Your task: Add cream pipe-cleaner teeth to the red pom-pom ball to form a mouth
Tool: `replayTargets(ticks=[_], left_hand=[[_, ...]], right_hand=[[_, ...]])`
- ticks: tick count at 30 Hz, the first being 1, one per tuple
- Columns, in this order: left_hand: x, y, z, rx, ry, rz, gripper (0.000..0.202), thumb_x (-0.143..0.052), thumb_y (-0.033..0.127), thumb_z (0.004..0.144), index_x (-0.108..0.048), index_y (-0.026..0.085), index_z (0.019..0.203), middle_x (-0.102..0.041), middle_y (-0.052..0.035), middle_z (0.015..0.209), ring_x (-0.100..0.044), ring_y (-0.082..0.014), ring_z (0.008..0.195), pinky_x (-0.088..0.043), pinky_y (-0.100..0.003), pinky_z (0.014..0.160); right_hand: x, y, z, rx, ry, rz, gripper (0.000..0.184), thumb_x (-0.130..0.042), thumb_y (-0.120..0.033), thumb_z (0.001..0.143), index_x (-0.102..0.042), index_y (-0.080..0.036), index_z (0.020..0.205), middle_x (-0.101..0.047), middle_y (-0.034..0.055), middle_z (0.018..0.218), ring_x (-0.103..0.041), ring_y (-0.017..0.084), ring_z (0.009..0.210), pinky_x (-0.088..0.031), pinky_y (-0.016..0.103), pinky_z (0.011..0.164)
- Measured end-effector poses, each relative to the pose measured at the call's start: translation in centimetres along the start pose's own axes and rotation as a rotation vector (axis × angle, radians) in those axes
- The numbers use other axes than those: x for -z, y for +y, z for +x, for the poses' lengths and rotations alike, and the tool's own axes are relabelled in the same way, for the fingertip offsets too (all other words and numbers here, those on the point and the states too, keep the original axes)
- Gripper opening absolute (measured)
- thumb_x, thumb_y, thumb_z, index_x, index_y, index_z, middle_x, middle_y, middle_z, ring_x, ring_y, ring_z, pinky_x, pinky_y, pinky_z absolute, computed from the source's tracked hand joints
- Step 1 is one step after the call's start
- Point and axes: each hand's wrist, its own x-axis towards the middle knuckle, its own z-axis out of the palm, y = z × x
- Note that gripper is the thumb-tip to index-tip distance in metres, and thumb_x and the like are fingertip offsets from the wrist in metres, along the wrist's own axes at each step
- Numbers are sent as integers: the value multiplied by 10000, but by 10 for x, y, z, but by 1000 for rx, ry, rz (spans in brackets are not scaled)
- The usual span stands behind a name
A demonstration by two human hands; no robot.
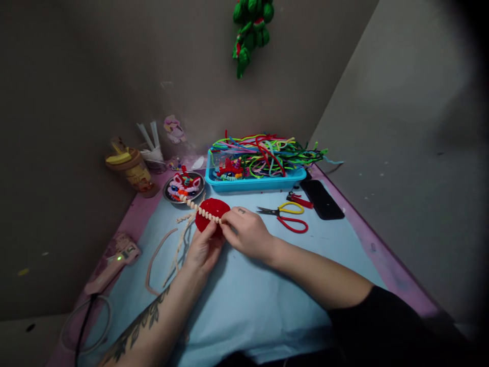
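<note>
Gripping a round, fuzzy red ball at the centre of the frame, the left hand sets its thumb by a coiled, cream-coloured fuzzy strip lying across it. The right hand pinches the strip's lower-right end. On the blue-covered tabletop, yellow-and-red-handled scissors lie right of centre; a bright blue plastic tray of multicoloured fuzzy stems stands at upper middle.
</note>
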Motion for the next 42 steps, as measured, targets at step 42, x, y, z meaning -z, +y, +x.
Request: replayTargets(ticks=[42], left_hand=[[1, 17, 0, 47, 86, -97, 301, -695, 137, 770, -675, 208, 1062, -739, -41, 1008, -682, -189, 920, -571, -353, 842]], right_hand=[[18, 23, 9, 83, -167, 216, 120, -573, -128, 884, -590, -167, 996, -644, 68, 928, -594, 181, 865, -473, 293, 762]])
